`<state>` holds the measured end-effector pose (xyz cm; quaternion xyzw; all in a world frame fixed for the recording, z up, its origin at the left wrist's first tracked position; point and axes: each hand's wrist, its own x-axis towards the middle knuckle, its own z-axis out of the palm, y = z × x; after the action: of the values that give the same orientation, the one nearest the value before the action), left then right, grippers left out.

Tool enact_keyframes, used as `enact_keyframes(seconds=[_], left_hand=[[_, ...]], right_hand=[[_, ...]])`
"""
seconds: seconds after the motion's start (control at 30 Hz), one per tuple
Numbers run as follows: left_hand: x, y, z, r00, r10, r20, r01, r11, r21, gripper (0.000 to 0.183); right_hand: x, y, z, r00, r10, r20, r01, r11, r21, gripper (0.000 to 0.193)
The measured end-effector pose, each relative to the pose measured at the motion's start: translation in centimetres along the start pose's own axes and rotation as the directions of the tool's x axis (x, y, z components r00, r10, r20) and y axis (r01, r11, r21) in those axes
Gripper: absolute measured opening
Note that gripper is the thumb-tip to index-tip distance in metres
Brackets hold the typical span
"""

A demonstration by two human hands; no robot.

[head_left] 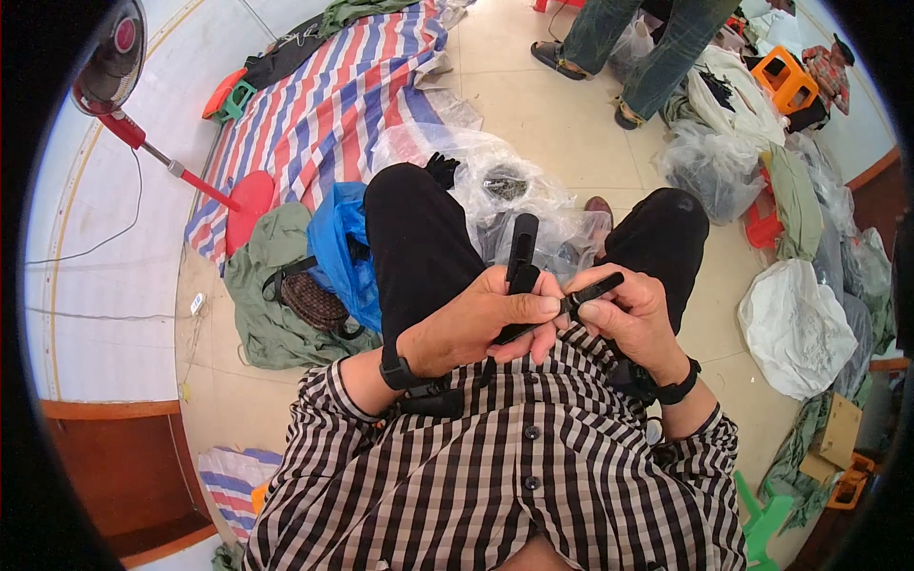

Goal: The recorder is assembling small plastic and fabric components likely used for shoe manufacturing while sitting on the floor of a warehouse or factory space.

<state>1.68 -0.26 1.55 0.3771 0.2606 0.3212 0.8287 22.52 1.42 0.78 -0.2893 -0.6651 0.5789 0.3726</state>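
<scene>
My left hand is closed around a few long black pieces, one a rounded, glossy black strip that sticks up past the fingers. Between thumb and fingers, my right hand pinches a narrow black piece. The fingertips of both hands nearly meet over my lap, where the black pieces come together at a small joint. Whether they are linked there is hard to see, and their exact kind does not show. Below my knees lies a clear plastic bag with dark things inside.
A blue plastic bag and green cloth lie by my left knee. Further left stands a red fan beside a striped tarp. Another person's legs are ahead; a white sack sits to the right.
</scene>
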Motion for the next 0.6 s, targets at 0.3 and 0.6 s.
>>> enact_keyframes(seconds=[0.3,0.6], left_hand=[[0.5,-0.4,0.1,1.0,0.014,-0.028,-0.014,1.0,0.024,0.023],[0.1,-0.2,0.3,0.999,0.036,-0.038,-0.032,0.993,0.113,0.023]], right_hand=[[0.3,0.2,1.3,0.997,0.006,-0.079,0.007,0.987,0.162,0.015],[0.6,-0.2,1.2,0.998,-0.013,-0.054,0.017,0.998,0.067,0.014]])
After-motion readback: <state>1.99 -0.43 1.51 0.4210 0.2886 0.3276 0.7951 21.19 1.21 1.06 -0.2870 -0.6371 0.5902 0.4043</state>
